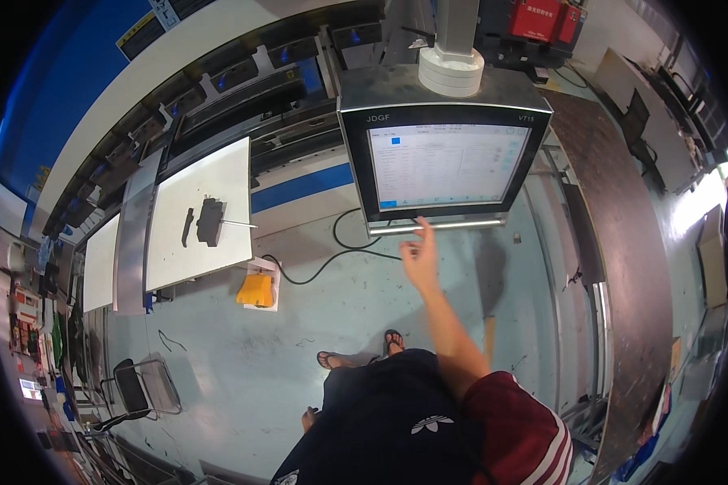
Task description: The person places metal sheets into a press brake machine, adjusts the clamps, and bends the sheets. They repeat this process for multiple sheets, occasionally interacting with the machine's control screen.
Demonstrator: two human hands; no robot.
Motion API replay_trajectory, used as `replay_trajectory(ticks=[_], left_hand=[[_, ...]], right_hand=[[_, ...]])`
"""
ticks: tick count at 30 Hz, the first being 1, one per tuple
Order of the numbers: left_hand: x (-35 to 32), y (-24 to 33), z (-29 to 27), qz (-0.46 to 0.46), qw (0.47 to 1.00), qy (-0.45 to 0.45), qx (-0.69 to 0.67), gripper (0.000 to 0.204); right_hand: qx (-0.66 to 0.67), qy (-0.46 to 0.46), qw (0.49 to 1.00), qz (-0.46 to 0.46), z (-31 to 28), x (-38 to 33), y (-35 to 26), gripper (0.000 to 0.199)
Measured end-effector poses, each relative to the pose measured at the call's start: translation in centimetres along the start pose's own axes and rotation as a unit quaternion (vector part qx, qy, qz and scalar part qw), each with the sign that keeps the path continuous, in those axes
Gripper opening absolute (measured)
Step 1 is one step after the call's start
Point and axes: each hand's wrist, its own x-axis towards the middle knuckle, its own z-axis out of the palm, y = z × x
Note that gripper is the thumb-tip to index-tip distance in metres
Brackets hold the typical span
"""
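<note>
My right hand point(419, 257) is raised to the lower edge of a grey control panel point(356, 162) with a lit touch screen point(441, 166). Its index finger points up and reaches the light strip under the screen; the other fingers are loosely spread and hold nothing. Only a small part of my left hand point(308, 419) shows, down by my dark shorts, and its fingers are too hidden to read. My feet in sandals point(392, 339) stand on the grey floor below the panel.
The panel hangs from a white column point(453, 48). A white metal sheet point(218, 250) on the machine's support at the left carries a dark part point(210, 220). A yellow foot pedal point(256, 289) and black cable point(332, 252) lie on the floor. A folding chair point(141, 388) stands lower left.
</note>
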Motion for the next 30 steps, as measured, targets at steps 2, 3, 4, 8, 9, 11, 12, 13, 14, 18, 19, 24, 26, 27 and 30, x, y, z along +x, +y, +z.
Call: replay_trajectory(ticks=[2,3,4,8,9,11,12,13,14,18,19,24,26,27,30], left_hand=[[-0.1,-0.2,0.2,-0.003,1.0,-0.001,0.003,0.06],[-0.1,-0.2,0.2,-0.004,1.0,0.0,0.007,0.06],[-0.1,-0.2,0.2,-0.005,1.0,-0.002,0.009,0.06],[0.3,0.4,-0.6,-0.004,1.0,-0.006,0.019,0.06],[0.5,0.6,-0.9,-0.004,1.0,-0.008,0.018,0.06],[1.0,1.3,-1.3,-0.003,1.0,-0.012,0.014,0.061],[1.3,1.7,-1.4,-0.013,0.998,-0.018,0.051,0.061],[1.6,2.1,-1.5,-0.01,1.0,-0.012,0.0,0.061],[1.9,2.5,-1.4,-0.013,1.0,-0.013,-0.005,0.061],[2.8,3.7,-0.5,-0.042,0.997,-0.002,-0.068,0.062],[2.7,3.8,-0.2,-0.039,0.997,-0.002,-0.063,0.062],[1.5,2.8,1.4,0.001,0.999,0.001,-0.04,0.064],[0.9,2.0,1.9,0.002,1.0,0.005,-0.011,0.064],[0.6,1.6,2.1,0.0,1.0,0.005,0.001,0.064],[0.0,0.6,2.2,-0.008,1.0,0.005,0.015,0.064]], right_hand=[[-0.008,0.058,0.998,-0.015,-3.2,2.1,0.5,0.066],[-0.022,0.091,0.995,-0.04,-5.1,3.6,0.6,0.062],[-0.073,0.133,0.987,-0.051,-7.1,5.3,0.4,0.062],[-0.216,0.241,0.936,-0.136,-15.0,10.9,-2.6,0.071],[-0.259,0.255,0.921,-0.14,-16.2,12.0,-3.7,0.075],[-0.244,0.256,0.916,-0.187,-17.4,13.5,-5.9,0.08],[-0.228,0.263,0.917,-0.196,-17.5,13.9,-6.9,0.083],[-0.235,0.246,0.918,-0.206,-17.3,14.1,-7.7,0.085],[-0.233,0.238,0.918,-0.216,-16.9,14.3,-8.3,0.087],[-0.229,0.274,0.91,-0.21,-16.3,15.1,-8.1,0.091],[-0.214,0.317,0.902,-0.198,-16.7,15.6,-7.5,0.088],[0.08,0.16,0.981,-0.08,-19.5,17.3,-3.3,0.075],[0.056,0.095,0.993,-0.03,-19.8,17.4,-1.7,0.073],[0.065,0.095,0.991,-0.061,-19.7,17.4,-1.2,0.072],[0.087,0.109,0.987,-0.075,-19.4,17.4,-0.4,0.071]])
